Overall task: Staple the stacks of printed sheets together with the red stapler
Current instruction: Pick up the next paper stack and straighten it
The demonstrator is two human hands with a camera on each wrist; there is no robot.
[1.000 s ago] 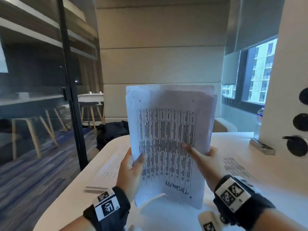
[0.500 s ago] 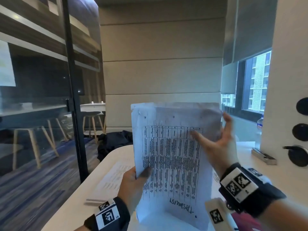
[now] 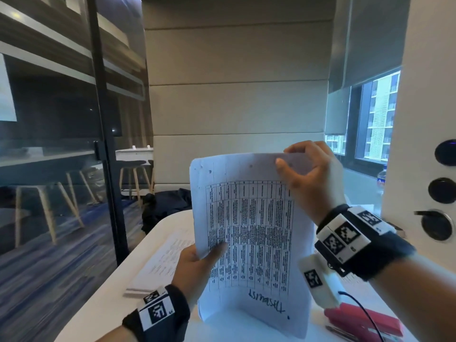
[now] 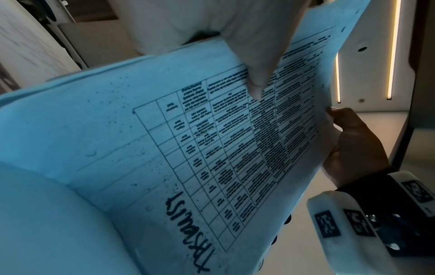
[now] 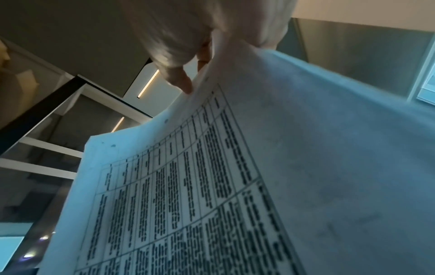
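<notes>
A stack of printed sheets point(image 3: 249, 233) with a table and handwriting stands upright on its lower edge on the white table point(image 3: 103, 307). My left hand point(image 3: 197, 262) grips its left edge low down, thumb on the front. My right hand point(image 3: 308, 174) pinches the top right corner, thumb in front, fingers behind. The same stack point(image 4: 212, 148) fills the left wrist view, with my left thumb point(image 4: 256, 74) pressed on it; the right wrist view shows the stack point(image 5: 212, 186) under my right hand's fingers point(image 5: 181, 81). The red stapler point(image 3: 365, 322) lies on the table at lower right, under my right wrist.
A second pile of printed sheets point(image 3: 162, 262) lies flat on the table to the left. A pen point(image 3: 340, 333) lies in front of the stapler. A dark bag point(image 3: 167, 206) sits beyond the table's far edge. A white wall panel with round sockets point(image 3: 441, 191) stands at right.
My right hand has climbed from the sheet's middle right edge to the top right corner and now pinches it. The left hand keeps its grip on the left edge.
</notes>
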